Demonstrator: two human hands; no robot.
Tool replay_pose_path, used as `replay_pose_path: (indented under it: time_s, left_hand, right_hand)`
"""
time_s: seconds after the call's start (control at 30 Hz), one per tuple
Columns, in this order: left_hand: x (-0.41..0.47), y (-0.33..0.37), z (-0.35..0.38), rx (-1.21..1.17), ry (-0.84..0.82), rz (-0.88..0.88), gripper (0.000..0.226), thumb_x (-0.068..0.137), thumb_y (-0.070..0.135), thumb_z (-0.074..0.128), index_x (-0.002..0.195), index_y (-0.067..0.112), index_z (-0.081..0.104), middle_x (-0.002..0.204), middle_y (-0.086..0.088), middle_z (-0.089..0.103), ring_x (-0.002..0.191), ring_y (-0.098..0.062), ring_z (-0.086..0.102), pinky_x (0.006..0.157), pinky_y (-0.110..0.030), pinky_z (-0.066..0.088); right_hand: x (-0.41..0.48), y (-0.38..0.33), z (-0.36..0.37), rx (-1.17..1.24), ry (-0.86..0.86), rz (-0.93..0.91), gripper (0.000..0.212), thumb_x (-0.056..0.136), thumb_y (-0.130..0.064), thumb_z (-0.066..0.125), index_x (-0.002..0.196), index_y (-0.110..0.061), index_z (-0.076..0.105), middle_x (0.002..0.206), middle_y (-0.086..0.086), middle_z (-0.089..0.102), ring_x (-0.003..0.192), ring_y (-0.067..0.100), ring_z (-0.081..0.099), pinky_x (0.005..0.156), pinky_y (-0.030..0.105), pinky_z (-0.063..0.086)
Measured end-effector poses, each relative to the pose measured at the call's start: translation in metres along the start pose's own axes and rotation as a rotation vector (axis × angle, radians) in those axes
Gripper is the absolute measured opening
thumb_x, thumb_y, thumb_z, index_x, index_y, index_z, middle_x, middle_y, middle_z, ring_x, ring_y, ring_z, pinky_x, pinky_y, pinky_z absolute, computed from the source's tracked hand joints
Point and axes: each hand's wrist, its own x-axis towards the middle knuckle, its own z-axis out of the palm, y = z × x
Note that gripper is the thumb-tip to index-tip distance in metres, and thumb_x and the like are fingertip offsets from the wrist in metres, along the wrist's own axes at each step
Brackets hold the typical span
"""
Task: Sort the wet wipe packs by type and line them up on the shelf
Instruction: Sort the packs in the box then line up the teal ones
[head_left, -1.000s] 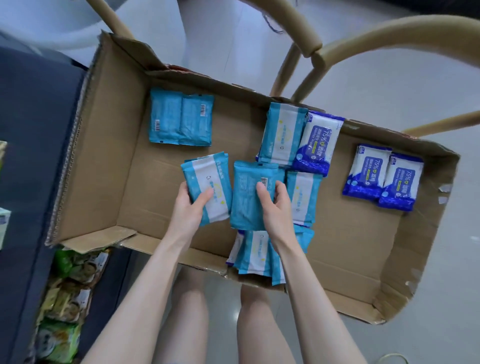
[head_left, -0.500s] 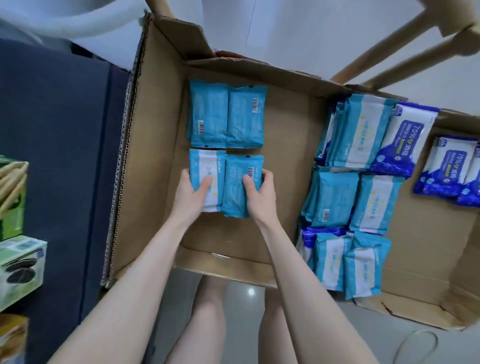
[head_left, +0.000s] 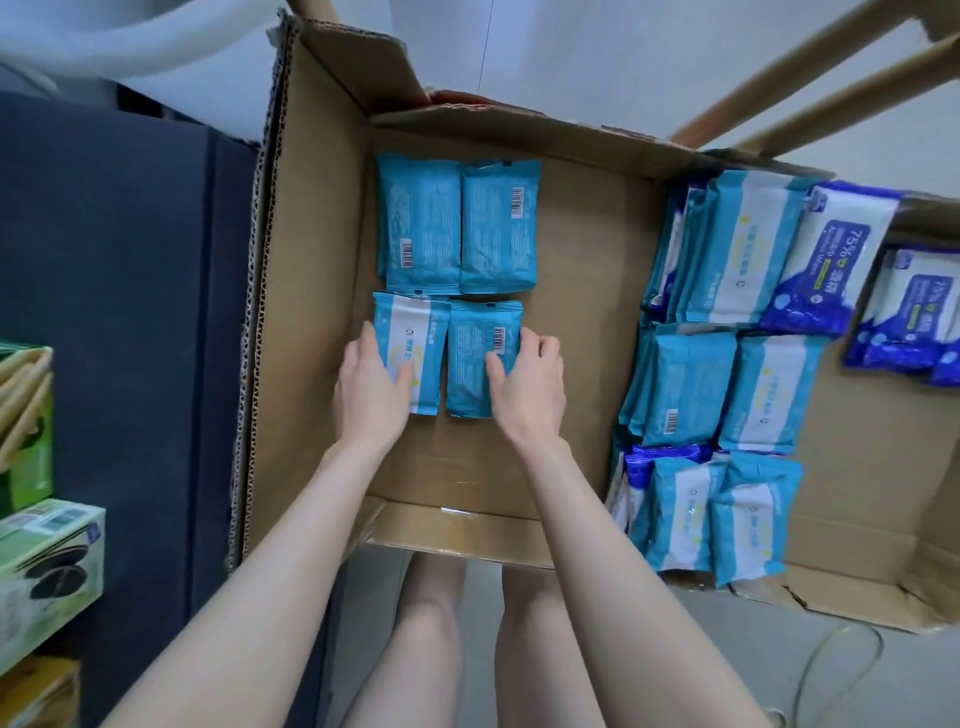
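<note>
Our left hand (head_left: 371, 387) grips a teal pack with a white label (head_left: 418, 332), thumb laid over its face and fingers curled along its left edge. Our right hand (head_left: 530, 387) grips a second teal pack (head_left: 470, 353), back side up with its barcode showing, thumb on top and fingers wrapped round its right edge. A second ago we held these two packs in the middle of the cardboard box (head_left: 311, 322), right beside the loose heap of teal packs (head_left: 691, 384). Now they lie side by side on the box floor in its left part, well apart from that heap. They sit just below the two teal packs already laid there backs up, the left one (head_left: 418, 223) and the right one (head_left: 498, 228), and their top edges meet or nearly meet the bottom edges of that far pair, so the four form a two-by-two block. Compared with half a second ago, little has changed: both hands keep the same hold and the near pair is in about the same spot. The dark blue 75% packs (head_left: 826, 260) lie at the far right of the box, beyond the heap, as before.
</note>
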Motion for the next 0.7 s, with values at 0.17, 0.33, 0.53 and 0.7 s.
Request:
replay_pose_path:
  time_s: [0.17,0.33,0.53,0.7]
  left_hand:
    - [-0.032,0.011,-0.008,0.038,0.026,0.135,0.046,0.094,0.017,0.051,0.138,0.007,0.042,0.139,-0.010,0.042,0.126,-0.026,0.040,0.103,-0.037,0.032]
    - [-0.071,0.037,0.004,-0.002,-0.044,0.236,0.032,0.095,0.020,0.051,0.126,0.010,0.053,0.128,-0.005,0.051,0.121,-0.021,0.045,0.100,-0.033,0.033]
    - [-0.128,0.070,0.045,-0.043,-0.128,0.306,0.027,0.092,0.017,0.055,0.118,0.010,0.059,0.116,-0.005,0.058,0.109,-0.022,0.053,0.091,-0.029,0.037]
    - [-0.184,0.091,0.101,-0.099,-0.159,0.254,0.027,0.091,0.017,0.056,0.117,0.010,0.059,0.113,-0.005,0.059,0.105,-0.023,0.057,0.089,-0.031,0.041]
  right_hand:
    - [-0.020,0.011,-0.030,-0.013,0.036,-0.118,0.040,0.098,-0.028,0.048,0.134,-0.011,0.045,0.131,0.007,0.046,0.120,0.023,0.042,0.090,0.032,0.038]
    - [-0.048,0.042,-0.064,0.005,0.106,-0.191,0.030,0.096,-0.024,0.051,0.120,-0.008,0.056,0.124,0.007,0.053,0.115,0.023,0.048,0.088,0.030,0.038]
    - [-0.082,0.110,-0.106,0.078,0.187,-0.139,0.022,0.094,-0.017,0.054,0.111,-0.005,0.060,0.114,0.008,0.058,0.109,0.024,0.052,0.089,0.027,0.035]
    - [-0.102,0.176,-0.135,0.101,0.230,-0.140,0.016,0.091,-0.012,0.055,0.102,-0.002,0.062,0.104,0.011,0.061,0.099,0.029,0.055,0.083,0.022,0.032]
